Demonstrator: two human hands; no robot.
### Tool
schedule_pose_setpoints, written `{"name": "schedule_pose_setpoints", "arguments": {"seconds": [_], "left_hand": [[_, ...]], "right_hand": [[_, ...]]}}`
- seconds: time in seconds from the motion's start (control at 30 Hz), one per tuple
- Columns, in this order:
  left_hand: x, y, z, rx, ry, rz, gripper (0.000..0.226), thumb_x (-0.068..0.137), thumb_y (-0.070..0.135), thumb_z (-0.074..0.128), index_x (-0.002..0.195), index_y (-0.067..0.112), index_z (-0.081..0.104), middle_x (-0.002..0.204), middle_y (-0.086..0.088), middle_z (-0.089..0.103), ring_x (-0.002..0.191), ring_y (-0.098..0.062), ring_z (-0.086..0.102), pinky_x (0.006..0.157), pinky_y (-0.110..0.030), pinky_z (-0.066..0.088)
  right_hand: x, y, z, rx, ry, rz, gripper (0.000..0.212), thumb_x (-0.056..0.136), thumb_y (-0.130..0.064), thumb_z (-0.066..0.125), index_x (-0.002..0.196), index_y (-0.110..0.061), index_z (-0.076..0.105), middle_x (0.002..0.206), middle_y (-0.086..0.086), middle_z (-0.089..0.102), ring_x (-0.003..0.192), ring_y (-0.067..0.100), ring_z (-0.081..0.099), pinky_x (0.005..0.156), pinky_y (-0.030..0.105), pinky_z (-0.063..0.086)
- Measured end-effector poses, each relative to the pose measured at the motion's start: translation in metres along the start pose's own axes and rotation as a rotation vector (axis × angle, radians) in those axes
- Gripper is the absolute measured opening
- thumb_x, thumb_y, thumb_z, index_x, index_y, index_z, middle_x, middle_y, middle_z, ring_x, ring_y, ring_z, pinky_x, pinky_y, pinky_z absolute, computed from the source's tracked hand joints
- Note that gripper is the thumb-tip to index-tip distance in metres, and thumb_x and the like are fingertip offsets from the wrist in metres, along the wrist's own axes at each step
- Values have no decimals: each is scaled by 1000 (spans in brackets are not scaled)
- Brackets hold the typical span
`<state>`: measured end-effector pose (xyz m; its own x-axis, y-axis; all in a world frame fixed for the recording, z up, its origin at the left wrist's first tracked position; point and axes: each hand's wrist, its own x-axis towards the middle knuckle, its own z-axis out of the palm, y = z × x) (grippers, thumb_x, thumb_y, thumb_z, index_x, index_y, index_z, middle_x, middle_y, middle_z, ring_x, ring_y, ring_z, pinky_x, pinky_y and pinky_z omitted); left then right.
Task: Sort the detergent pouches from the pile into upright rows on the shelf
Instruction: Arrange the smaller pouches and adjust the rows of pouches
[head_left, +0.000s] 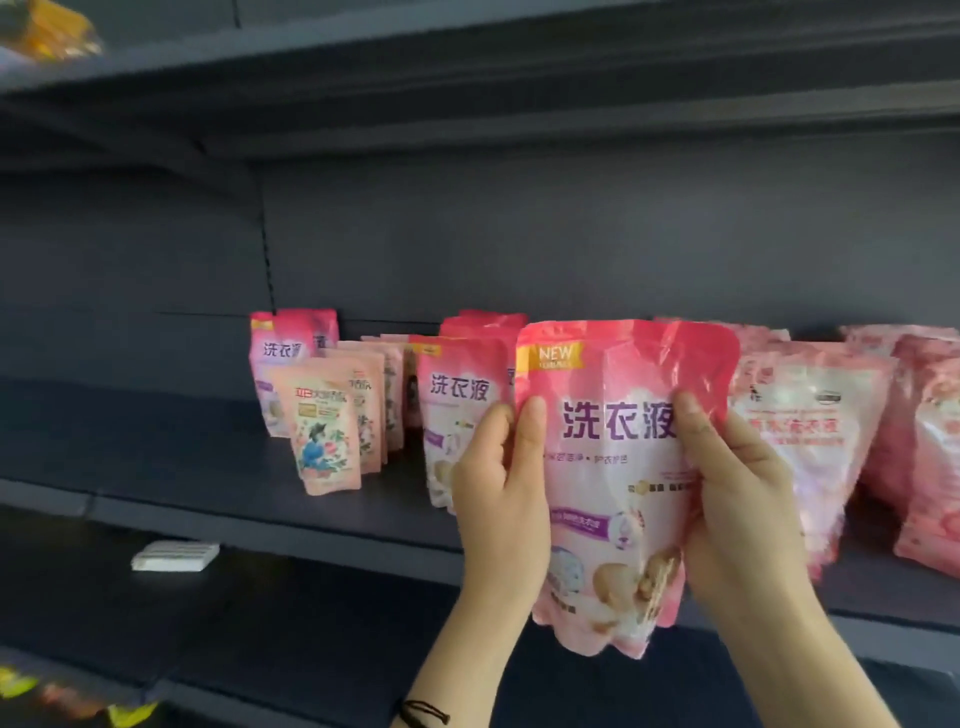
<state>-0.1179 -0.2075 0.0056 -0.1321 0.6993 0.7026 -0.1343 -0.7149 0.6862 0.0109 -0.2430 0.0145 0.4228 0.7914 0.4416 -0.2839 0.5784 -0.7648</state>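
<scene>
Both hands, left hand (501, 483) and right hand (737, 488), grip the pink pouch (618, 467) upright before the shelf (291, 525), where setting it down carelessly might, I'd guess, topple the standing row (457, 410) behind.

i see the shelf (156, 457) bare from its left end up to the small peach pouches (324, 431), so a hand passes freely there. between those and the pink upright row (457, 405) only a narrow gap runs toward the back edge. the held pouch (613, 467) blocks the middle of the front edge, and the pile (831, 415) crowds the right end.
</scene>
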Motion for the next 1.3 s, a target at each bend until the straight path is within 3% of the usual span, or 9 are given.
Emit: {"name": "schedule_pose_setpoints", "arguments": {"seconds": [0.1, 0.3, 0.43, 0.57, 0.77, 0.93, 1.1, 1.2, 1.3], "left_hand": [[8, -9, -42, -23, 10, -65, 30, 94, 44, 47, 77, 21, 57, 72, -6, 59, 64, -12, 55, 60, -23, 48], [32, -33, -93, -74, 78, -172, 27, 91, 49, 45, 88, 29, 63, 83, 5, 67, 82, -13, 64, 77, -34, 55], [46, -50, -99, -148, 118, -253, 28, 88, 53, 46, 100, 38, 66, 106, 3, 69, 106, -19, 64, 96, -50, 49], [49, -68, -89, -151, 96, -284, 24, 87, 56, 44, 96, 50, 65, 99, 19, 70, 97, 0, 64, 90, -35, 51], [47, -77, -45, -204, 42, -332, 31, 87, 56, 42, 98, 40, 66, 99, 9, 71, 97, -10, 66, 92, -37, 52], [51, -72, -1, -168, 32, -322, 33, 96, 45, 41, 74, 63, 58, 74, 38, 61, 74, 20, 56, 67, -4, 45], [48, -82, 26, -186, 165, -232, 30, 100, 34, 41, 79, 16, 55, 61, 12, 47, 55, 0, 43, 52, -14, 40], [50, -87, 36, -179, 192, -208, 32, 101, 30, 41, 75, 13, 49, 56, 13, 43, 50, -1, 36, 48, -14, 34], [52, -97, 49, -165, 219, -185, 32, 101, 28, 40, 75, 12, 48, 57, 12, 42, 51, -1, 37, 48, -15, 34]], "right_hand": [[-13, 28, 42, 22, 6, 29, 18, 81, -33, 68, 87, -16, 72, 86, 5, 73, 77, 20, 70, 69, 39, 60], [-19, 76, 100, -7, 83, 57, 33, 80, -40, 68, 84, -7, 62, 73, 11, 58, 65, 26, 53, 61, 41, 50], [-13, 97, 117, -22, 110, 24, 22, 82, -38, 65, 71, -19, 65, 66, 1, 62, 59, 18, 56, 54, 31, 52], [-9, 110, 113, -115, 206, -31, 27, 79, -48, 63, 82, -22, 69, 80, 1, 70, 75, 20, 65, 70, 40, 56], [11, 98, 90, -334, 477, -212, 36, 75, -55, 58, 79, -20, 63, 91, -16, 52, 95, 26, 53, 92, 53, 46], [40, 85, 57, -374, 551, -270, 16, 88, -39, 63, 76, -28, 62, 103, -15, 40, 107, 21, 46, 98, 41, 44], [56, 87, 43, -342, 503, -254, 10, 85, -44, 61, 83, -34, 64, 119, -4, 40, 119, 26, 44, 102, 40, 42], [63, 90, 36, -348, 495, -267, 30, 83, -47, 60, 94, -19, 67, 124, 0, 41, 119, 25, 45, 102, 37, 42], [73, 91, 26, -337, 475, -283, 14, 88, -41, 60, 88, -29, 67, 117, -7, 42, 113, 17, 49, 101, 35, 44]]}}
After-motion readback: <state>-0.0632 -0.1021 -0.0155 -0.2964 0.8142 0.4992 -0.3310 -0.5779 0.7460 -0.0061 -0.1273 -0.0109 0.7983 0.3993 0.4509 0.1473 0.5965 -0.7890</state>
